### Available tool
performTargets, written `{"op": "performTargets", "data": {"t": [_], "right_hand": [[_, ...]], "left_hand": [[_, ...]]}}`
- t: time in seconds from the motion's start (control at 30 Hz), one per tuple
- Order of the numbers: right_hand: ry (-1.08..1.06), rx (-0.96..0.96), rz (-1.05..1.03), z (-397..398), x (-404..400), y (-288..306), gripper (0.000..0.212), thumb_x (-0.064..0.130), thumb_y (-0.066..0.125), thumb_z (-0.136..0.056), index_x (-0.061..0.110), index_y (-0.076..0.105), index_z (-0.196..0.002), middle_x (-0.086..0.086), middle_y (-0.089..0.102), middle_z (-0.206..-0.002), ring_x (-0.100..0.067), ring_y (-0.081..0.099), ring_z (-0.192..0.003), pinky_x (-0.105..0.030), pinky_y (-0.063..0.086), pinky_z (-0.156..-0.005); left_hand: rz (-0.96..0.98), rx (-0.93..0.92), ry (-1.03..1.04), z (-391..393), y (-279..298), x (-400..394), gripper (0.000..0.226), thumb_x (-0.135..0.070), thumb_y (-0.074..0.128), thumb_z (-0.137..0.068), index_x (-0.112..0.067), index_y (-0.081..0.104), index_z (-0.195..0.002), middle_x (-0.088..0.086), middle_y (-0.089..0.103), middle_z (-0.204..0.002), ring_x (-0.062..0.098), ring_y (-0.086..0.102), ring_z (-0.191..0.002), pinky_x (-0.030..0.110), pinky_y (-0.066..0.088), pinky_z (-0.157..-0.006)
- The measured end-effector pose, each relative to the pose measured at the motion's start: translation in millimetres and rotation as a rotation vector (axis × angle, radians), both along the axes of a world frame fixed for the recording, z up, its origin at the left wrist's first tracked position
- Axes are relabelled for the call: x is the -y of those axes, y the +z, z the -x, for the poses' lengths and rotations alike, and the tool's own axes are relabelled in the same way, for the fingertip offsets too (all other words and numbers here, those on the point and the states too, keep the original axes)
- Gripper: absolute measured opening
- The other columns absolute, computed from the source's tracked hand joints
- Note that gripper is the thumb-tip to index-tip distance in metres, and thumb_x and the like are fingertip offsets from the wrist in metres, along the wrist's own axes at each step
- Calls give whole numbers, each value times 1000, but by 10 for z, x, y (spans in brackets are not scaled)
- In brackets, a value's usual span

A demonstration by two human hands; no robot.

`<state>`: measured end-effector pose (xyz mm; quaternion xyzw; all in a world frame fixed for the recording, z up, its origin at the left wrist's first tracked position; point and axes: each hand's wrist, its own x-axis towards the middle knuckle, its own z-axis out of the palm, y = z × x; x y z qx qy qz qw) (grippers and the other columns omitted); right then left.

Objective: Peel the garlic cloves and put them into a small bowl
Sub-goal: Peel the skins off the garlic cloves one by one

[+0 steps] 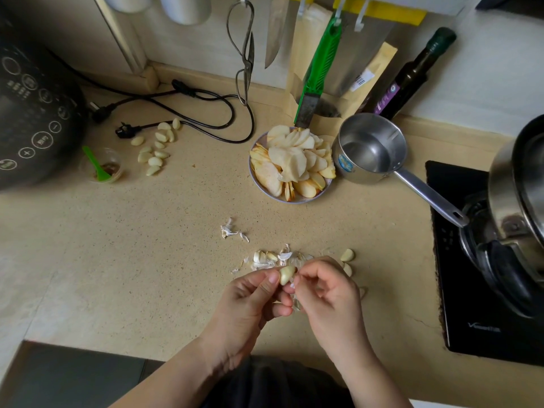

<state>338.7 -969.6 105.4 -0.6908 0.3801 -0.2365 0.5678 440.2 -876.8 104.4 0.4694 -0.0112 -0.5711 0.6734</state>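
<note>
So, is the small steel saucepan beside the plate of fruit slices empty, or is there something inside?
Not empty: the saucepan stands upright and holds shallow clear liquid, probably water; its shiny bottom shows through.

Far right of the hands, the black glass induction hob carries a white brand mark too blurred to read; the dark cooker's panel shows a plus and a minus sign.

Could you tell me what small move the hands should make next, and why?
Probably strip off the last skin: the left hand pinches a nearly bare garlic clove while the right hand pulls a papery shred at its base. Then set it with the peeled cloves nearby; no small bowl is evident.
</note>
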Motion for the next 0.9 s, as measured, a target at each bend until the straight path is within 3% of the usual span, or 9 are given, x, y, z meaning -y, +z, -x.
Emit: {"op": "performTargets", "data": {"t": [0.07, 0.17, 0.33, 0.4, 0.57, 0.63, 0.7, 0.77, 0.9], "right_hand": [[-18, -155, 62, 56, 35, -96, 17, 4, 68, -76, 18, 59, -71, 1, 60, -77, -13, 58, -68, -29, 47, -60], [37, -364, 130, 159, 54, -201, 49, -4, 67, -75, 39, 58, -96, 12, 59, -99, -4, 56, -79, -18, 47, -68], [211, -196, 179, 230, 36, -276, 54, -1, 69, -78, 33, 64, -120, 22, 56, -115, -8, 59, -83, -8, 45, -69], [269, -157, 138, 217, 43, -276, 53, 2, 68, -81, 36, 64, -121, 21, 59, -115, -11, 62, -85, -11, 47, -71], [258, -164, 47, 238, 65, -353, 31, 17, 72, -81, 40, 70, -101, 20, 70, -88, -2, 65, -81, -12, 50, -68], [78, -250, 136, 310, 161, -438, 28, 18, 76, -79, 33, 72, -102, 20, 69, -83, -2, 64, -74, -15, 50, -63], [-180, -412, 244, 424, 365, -531, 25, 14, 75, -80, 22, 74, -104, 10, 68, -85, -11, 63, -71, -30, 53, -63], [-349, -587, 302, 548, 573, -603, 26, 13, 73, -81, 19, 73, -107, -2, 65, -94, -25, 64, -78, -31, 47, -64], [-311, -805, 290, 666, 696, -734, 33, 19, 67, -87, 20, 66, -121, -6, 61, -115, -29, 62, -94, -24, 35, -68]], "left_hand": [[-26, -7, 4, 1, -17, 1, 29, -20, 57, -83, 5, 69, -91, 9, 65, -69, 11, 59, -56, 20, 52, -55], [-124, 1, 26, -16, -57, 9, 26, -15, 67, -72, 2, 70, -91, 9, 61, -66, 12, 56, -52, 20, 51, -54], [-271, -5, -10, -19, -144, 22, 21, -10, 73, -64, 1, 64, -80, 10, 61, -65, 11, 54, -48, 19, 50, -50], [-305, -4, -28, -11, -166, 26, 20, -13, 73, -65, 0, 64, -77, 8, 61, -61, 10, 52, -45, 18, 48, -47], [-386, 34, -47, -22, -234, 21, 31, -32, 69, -75, -1, 66, -74, 7, 62, -61, 12, 50, -44, 20, 44, -41], [-439, 195, -39, -84, -291, 5, 33, -34, 61, -86, -4, 69, -79, 5, 65, -63, 12, 52, -46, 21, 45, -43], [-533, 550, -73, -199, -379, -23, 19, -29, 62, -88, -14, 69, -80, 1, 67, -66, 12, 55, -48, 19, 47, -45], [-575, 923, -104, -331, -460, -16, 4, -19, 66, -87, -22, 66, -84, -3, 66, -72, 12, 58, -54, 14, 47, -51], [-523, 1374, -255, -481, -616, 141, 30, -17, 70, -83, -21, 67, -112, 0, 59, -98, 16, 61, -69, 27, 52, -65]]}}
